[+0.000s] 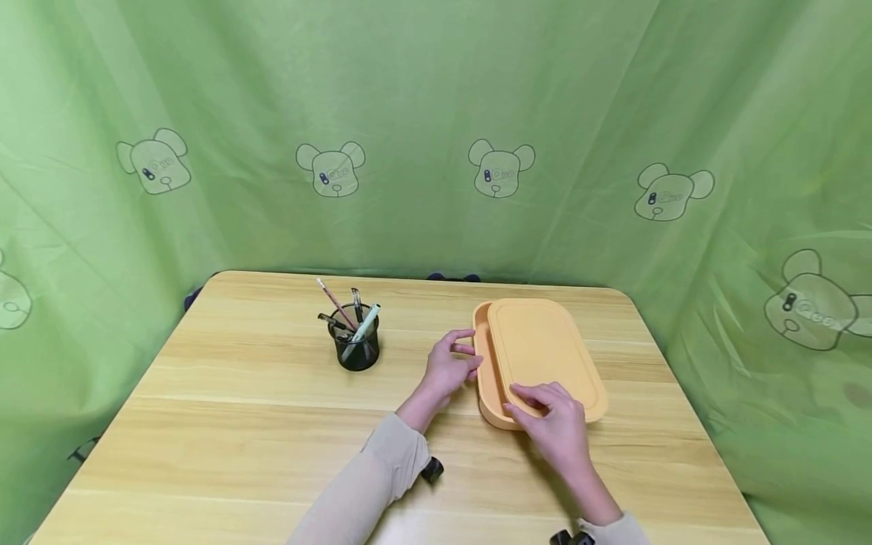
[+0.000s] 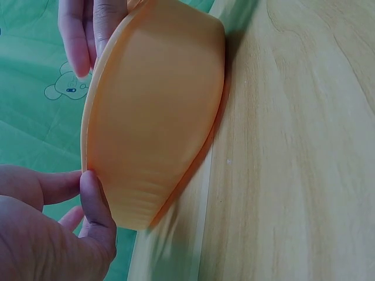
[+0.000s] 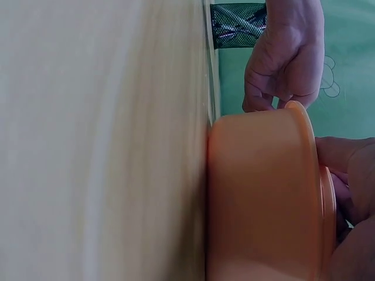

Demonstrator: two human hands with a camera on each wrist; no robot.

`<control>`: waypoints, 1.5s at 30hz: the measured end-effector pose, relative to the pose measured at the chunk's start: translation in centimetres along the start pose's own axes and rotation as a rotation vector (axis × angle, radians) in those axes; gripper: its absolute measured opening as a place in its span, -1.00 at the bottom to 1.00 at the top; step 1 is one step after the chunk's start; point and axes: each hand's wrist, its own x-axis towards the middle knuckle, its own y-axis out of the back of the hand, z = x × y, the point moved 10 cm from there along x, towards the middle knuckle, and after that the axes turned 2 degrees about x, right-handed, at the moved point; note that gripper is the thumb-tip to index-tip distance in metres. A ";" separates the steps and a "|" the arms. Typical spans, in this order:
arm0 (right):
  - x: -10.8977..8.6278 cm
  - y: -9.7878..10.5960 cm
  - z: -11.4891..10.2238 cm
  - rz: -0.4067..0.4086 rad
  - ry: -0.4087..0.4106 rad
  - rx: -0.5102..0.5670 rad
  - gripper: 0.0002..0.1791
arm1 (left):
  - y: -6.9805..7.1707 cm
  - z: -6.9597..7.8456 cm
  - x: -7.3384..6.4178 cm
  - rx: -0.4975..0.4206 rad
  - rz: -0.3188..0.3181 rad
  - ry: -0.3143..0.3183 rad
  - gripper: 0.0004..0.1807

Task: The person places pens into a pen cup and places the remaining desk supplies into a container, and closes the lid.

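An orange rectangular box (image 1: 486, 386) sits on the table's right half. Its matching flat lid (image 1: 545, 344) lies over it, shifted to the right, so a strip of the inside shows along the left. My left hand (image 1: 446, 369) pinches the box's left rim between thumb and fingers; the left wrist view shows the thumb on the outer wall (image 2: 158, 111). At the lid's near left corner, my right hand (image 1: 559, 424) pinches the lid's edge with thumb and forefinger. In the right wrist view the lid (image 3: 329, 205) rests just above the box rim.
A black mesh pen cup (image 1: 357, 352) with several pens and a pencil (image 1: 334, 301) stands left of the box. The wooden table (image 1: 238, 424) ends at a green curtain (image 1: 415, 91) printed with bear heads.
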 end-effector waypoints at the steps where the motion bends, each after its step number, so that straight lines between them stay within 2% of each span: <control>1: 0.0 0.0 0.0 -0.008 -0.001 -0.006 -0.59 | 0.0 0.0 0.0 0.001 0.001 0.001 -0.35; 4: 0.1 -0.1 -0.2 -0.027 0.004 -0.026 -0.57 | 0.0 0.0 0.0 0.001 0.001 0.002 -0.35; 11: 0.5 0.0 -0.4 -0.139 -0.065 -0.061 -0.59 | 0.0 -0.2 0.0 0.013 0.009 -0.002 -0.37; 16: 1.6 1.5 -0.1 -0.170 -0.091 -0.052 -0.67 | 0.0 0.4 -0.2 0.035 0.015 -0.042 -0.39; 19: 2.7 3.5 0.8 -0.150 -0.126 -0.041 -0.68 | 0.2 1.3 -0.5 0.142 0.035 -0.126 -0.44; 23: 4.5 6.1 2.4 -0.101 -0.155 -0.005 -0.66 | 0.2 3.1 -1.1 0.306 0.080 -0.293 -0.54; 26: 5.4 7.4 3.9 -0.072 -0.165 0.010 -0.64 | -0.5 4.3 -1.7 0.355 0.054 -0.375 -0.55; 29: 5.8 8.0 5.6 -0.069 -0.216 0.022 -0.61 | -1.4 5.1 -2.2 0.401 0.018 -0.410 -0.52; 35: 5.4 7.1 9.4 -0.144 -0.361 0.035 -0.48 | -2.4 6.0 -2.7 0.551 0.038 -0.416 -0.44; 41: 4.8 6.6 10.9 -0.180 -0.391 0.000 -0.51 | -3.8 6.2 -3.2 0.753 0.039 -0.419 -0.32; 45: 4.6 6.6 11.5 -0.179 -0.395 -0.016 -0.55 | -4.7 6.1 -3.6 0.809 0.015 -0.424 -0.28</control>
